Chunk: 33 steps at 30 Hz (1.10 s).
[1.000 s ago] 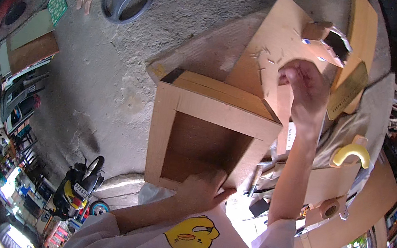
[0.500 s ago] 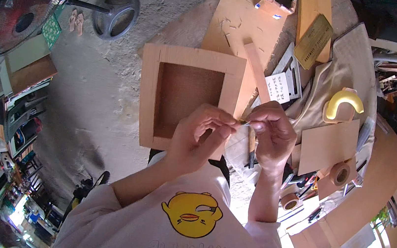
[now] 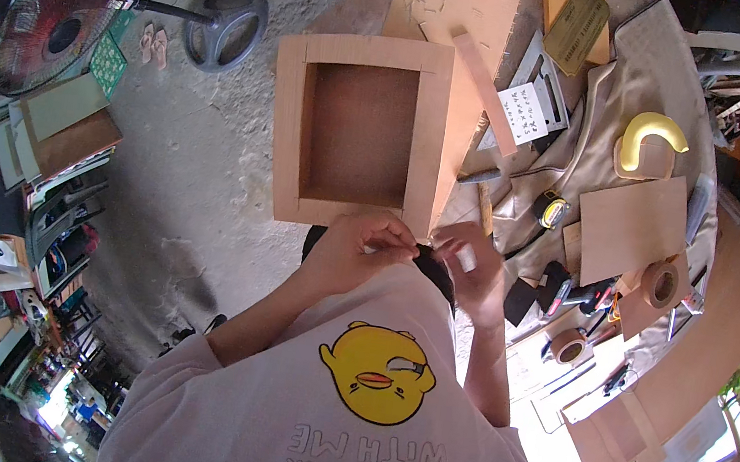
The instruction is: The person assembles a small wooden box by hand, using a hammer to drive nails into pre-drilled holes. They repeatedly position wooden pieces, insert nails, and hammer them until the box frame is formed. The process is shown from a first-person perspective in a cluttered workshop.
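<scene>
In front of my chest, close to the near edge of a brown cardboard box with a framed opening (image 3: 289, 120), my two hands are nearly together. My left hand (image 3: 357, 246) has its thumb and fingertips pinched; anything between them is too small to make out. Just to its right, my right hand (image 3: 477, 276) is curled with thumb and forefinger pressed together, and what it pinches cannot be told either. The box lies partly over a large cardboard sheet (image 3: 414, 1), its recessed opening facing up.
On the cloth-covered table (image 3: 623, 87) to the right lie a tape measure (image 3: 551, 209), a yellow curved piece (image 3: 655, 132), a cardboard square (image 3: 631, 228), tape rolls (image 3: 661, 283) and a power drill (image 3: 566, 290). A cardboard strip (image 3: 484, 93) crosses the sheet. A fan (image 3: 62, 32) stands far left.
Both hands have come nearer my body, and the box now shows beyond them rather than beneath. The thin pale strip seen between my fingers earlier cannot be made out now. The whole view has shifted.
</scene>
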### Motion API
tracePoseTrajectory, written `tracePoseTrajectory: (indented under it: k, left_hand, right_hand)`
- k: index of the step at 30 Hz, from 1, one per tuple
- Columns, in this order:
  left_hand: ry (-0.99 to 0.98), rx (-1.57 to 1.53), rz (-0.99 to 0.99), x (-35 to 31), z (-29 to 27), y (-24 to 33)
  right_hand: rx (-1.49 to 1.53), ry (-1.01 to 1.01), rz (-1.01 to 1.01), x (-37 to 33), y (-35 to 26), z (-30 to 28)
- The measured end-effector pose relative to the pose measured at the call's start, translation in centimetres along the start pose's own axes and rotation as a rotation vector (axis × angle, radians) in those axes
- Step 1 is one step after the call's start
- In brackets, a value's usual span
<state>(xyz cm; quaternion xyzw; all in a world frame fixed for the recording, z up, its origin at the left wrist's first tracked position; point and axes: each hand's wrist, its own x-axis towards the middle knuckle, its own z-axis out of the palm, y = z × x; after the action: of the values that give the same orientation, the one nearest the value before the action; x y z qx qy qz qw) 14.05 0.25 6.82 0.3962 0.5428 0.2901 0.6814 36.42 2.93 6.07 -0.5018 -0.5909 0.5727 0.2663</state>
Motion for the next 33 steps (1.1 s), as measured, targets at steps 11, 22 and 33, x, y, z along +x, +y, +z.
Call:
tracePoseTrajectory:
  k: [11,22,33]
  left_hand:
    - [0.553,0.682,0.754,5.4,0.6,-1.1]
    - [0.534,0.394,0.669,6.4,1.9,-3.8]
    - [0.612,0.603,0.738,7.3,1.5,-4.2]
  right_hand:
    - [-1.024,0.327,0.264,-4.2,15.0,-1.7]
    - [-0.393,0.457,0.257,-5.2,9.5,-1.9]
    - [-0.467,0.281,0.080,-6.9,1.0,-0.5]
